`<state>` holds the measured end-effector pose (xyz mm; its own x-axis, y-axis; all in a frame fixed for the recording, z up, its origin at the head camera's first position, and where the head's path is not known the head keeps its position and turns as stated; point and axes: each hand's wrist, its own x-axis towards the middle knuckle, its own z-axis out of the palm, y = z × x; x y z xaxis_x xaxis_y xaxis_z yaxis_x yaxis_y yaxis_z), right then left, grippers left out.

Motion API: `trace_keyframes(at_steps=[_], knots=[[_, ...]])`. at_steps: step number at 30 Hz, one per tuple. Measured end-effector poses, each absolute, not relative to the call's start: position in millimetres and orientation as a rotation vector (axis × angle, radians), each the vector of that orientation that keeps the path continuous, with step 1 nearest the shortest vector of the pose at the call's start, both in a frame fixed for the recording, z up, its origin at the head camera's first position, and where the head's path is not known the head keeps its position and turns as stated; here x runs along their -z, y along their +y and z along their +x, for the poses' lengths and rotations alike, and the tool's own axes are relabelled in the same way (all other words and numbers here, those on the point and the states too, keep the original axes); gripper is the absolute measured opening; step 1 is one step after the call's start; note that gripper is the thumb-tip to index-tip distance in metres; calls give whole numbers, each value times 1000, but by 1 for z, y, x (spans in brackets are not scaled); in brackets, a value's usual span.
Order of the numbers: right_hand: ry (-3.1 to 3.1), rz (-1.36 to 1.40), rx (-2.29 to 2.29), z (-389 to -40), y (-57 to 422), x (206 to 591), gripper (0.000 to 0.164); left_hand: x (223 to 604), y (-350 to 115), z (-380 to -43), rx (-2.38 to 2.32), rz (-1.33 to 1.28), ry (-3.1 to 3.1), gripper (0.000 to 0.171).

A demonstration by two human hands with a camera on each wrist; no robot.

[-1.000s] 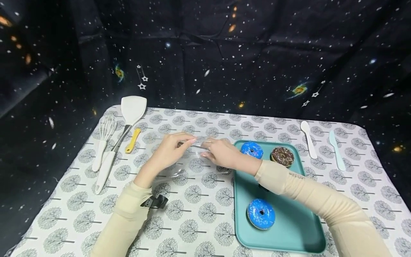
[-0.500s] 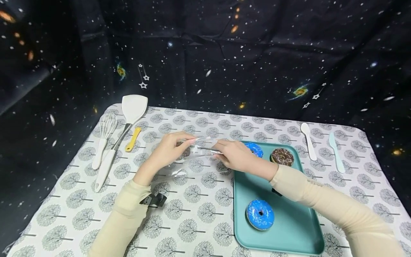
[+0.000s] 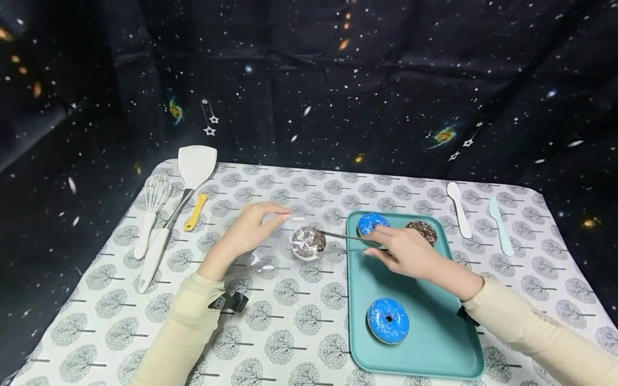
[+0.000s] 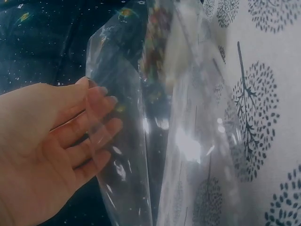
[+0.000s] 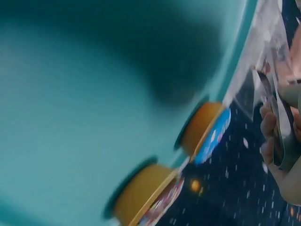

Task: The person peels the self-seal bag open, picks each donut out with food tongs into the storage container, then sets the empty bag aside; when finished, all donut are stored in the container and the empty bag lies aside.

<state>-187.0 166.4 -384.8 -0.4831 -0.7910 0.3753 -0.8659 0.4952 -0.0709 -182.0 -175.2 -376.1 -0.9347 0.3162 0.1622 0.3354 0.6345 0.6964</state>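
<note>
My left hand [image 3: 248,230] pinches the edge of a clear plastic bag [image 4: 127,155] between thumb and fingers. The bag's mouth gapes toward the right. A chocolate donut [image 3: 307,243] with sprinkles shows through shiny plastic, right of my left hand. My right hand [image 3: 405,252], above the teal tray [image 3: 420,359], holds metal tongs [image 3: 345,236] that point left, their tips at the donut. Whether the tips grip it I cannot tell. On the tray lie a blue donut [image 3: 373,225] at the back, another blue donut [image 3: 388,320] nearer, and a chocolate donut [image 3: 424,231] partly behind my right hand.
To the left lie a whisk [image 3: 153,209], a long white spatula [image 3: 197,163] and a small yellow handle-like piece [image 3: 196,213]. Right of the tray are a white spoon [image 3: 458,209] and a pale blue knife [image 3: 500,224]. A tree-print cloth covers the table.
My right hand has moved to the right over the tray with the tongs. The donut seen through the plastic now shows farther right, out from behind my left hand, which stays almost still.
</note>
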Motion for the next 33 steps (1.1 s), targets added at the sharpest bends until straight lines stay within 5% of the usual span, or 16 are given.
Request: trace_keyframes(at_steps=[19,33], knots=[[-2640,1007,-515,-123,299,373,34,380,-169,-180,1148,-566,-2907,31],[-2915,644,-410,-66,371,386,22,380,-171,-180,1154,-578,-2896,30]])
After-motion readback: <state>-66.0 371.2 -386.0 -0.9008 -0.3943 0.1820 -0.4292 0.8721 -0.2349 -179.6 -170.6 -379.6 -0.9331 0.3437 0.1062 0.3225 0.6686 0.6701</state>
